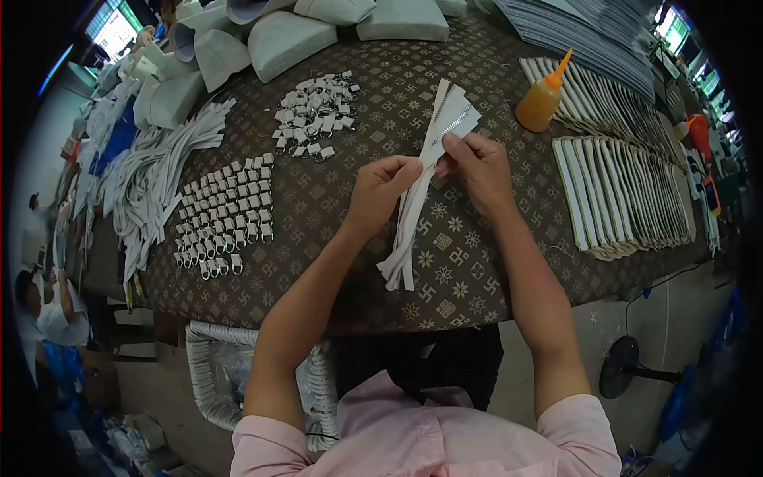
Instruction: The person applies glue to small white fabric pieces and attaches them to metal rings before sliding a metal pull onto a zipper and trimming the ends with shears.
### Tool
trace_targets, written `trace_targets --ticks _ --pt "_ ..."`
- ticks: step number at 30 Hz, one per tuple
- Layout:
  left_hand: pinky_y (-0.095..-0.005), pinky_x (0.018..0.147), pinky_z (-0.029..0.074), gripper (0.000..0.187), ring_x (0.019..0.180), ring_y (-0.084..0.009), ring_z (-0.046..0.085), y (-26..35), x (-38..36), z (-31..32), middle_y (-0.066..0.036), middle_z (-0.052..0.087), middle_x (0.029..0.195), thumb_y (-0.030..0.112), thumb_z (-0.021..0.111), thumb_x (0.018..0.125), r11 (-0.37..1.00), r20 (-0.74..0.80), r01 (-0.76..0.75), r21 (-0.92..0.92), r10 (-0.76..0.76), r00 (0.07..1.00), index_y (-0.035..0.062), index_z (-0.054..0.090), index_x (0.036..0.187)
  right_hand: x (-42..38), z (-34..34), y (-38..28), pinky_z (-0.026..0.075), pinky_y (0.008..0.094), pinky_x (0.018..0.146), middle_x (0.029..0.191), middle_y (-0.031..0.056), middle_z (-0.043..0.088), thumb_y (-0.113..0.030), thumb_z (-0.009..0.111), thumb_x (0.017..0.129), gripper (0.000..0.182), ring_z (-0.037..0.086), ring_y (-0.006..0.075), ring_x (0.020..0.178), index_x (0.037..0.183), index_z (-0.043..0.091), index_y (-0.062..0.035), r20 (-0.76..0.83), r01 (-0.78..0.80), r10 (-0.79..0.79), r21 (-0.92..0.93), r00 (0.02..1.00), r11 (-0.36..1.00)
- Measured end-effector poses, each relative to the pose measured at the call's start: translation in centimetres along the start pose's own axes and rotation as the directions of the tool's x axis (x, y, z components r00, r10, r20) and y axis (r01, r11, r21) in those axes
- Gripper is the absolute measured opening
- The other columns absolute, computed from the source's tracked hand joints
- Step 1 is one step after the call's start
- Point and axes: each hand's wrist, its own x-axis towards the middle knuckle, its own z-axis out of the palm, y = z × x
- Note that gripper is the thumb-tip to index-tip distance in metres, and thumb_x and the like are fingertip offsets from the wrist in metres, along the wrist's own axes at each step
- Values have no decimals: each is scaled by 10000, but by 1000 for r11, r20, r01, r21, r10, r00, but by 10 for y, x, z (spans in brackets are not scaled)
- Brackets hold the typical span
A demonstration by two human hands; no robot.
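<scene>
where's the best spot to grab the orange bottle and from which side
Probably around the wide body of the orange bottle, below its narrow, tapered nozzle. Coming from the left seems easiest: bare patterned cloth lies there, while bundled strips crowd its right.

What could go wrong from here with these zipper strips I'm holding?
The white zipper strips are held only near their middle by your left hand and right hand, so their loose ends might slip out of line.
The orange bottle stands upright near your right hand; a bump could tip it against the stacked pieces beside it.
</scene>
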Motion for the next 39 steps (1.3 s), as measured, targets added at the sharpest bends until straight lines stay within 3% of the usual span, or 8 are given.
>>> trace_targets --ticks 9,14,19,21,25,30,33,39 --pt "-160 571 383 368 671 -11 488 24 4 -3 7 597 862 259 428 964 986 67 -9 -166 20 998 -32 548 1155 -10 10 3 449 214 515 686 51 627 -195 542 899 266 554 76 554 798 628 36 151 -49 79 -188 985 981" --pt "-191 574 403 243 658 -28 497 36 10 -11 10 607 741 192 575 877 932 -106 -85 353 130 986 -32 638 951 -16 20 6 418 211 496 661 29 615 -225 556 888 287 531 58 544 759 614 25 304 163 -26 -435 952 886" --pt "-215 555 394 211 619 -37 478 22 7 -6 6 586 684 164 577 853 898 -116 -186 399 251 961 -37 641 846 -11 24 1 396 204 464 620 -3 567 -216 565 887 252 513 57 505 770 610 3 99 6 27 -312 995 950" --pt "-229 511 396 236 552 -51 474 14 14 -22 -3 571 650 179 569 856 953 -298 -17 302 111 948 -38 633 789 -17 27 -2 391 208 450 608 10 567 -197 570 887 240 514 55 495 766 601 8 93 32 9 -431 996 902" --pt "-263 450 425 225 477 -127 499 -2 28 -60 -57 551 658 186 488 908 953 -531 -76 -293 -96 842 -18 558 843 -65 42 -22 406 261 447 570 73 544 -88 640 820 97 549 162 475 785 602 -7 132 548 -689 -718 712 429" --pt "-321 480 460 266 536 -192 545 -3 28 -79 -101 548 717 222 422 946 923 -483 -79 -376 -122 867 -33 493 969 -140 38 -36 399 238 447 595 69 568 -85 648 816 102 558 147 492 804 606 7 6 423 -653 -767 757 483" --pt "-314 470 448 260 524 -187 536 2 27 -69 -92 552 710 230 427 946 893 -400 -71 -444 -127 908 -20 484 993 -145 24 -38 432 211 490 670 70 621 -89 555 884 164 562 79 554 781 588 33 -366 281 -477 -475 799 834" --pt "-344 566 518 387 619 -216 602 18 8 -33 -118 583 753 353 366 970 936 -213 -75 -344 1 977 -12 478 1035 -137 8 -38 454 221 528 702 94 617 -112 541 898 185 575 110 571 805 579 44 -352 253 -372 -340 859 906"
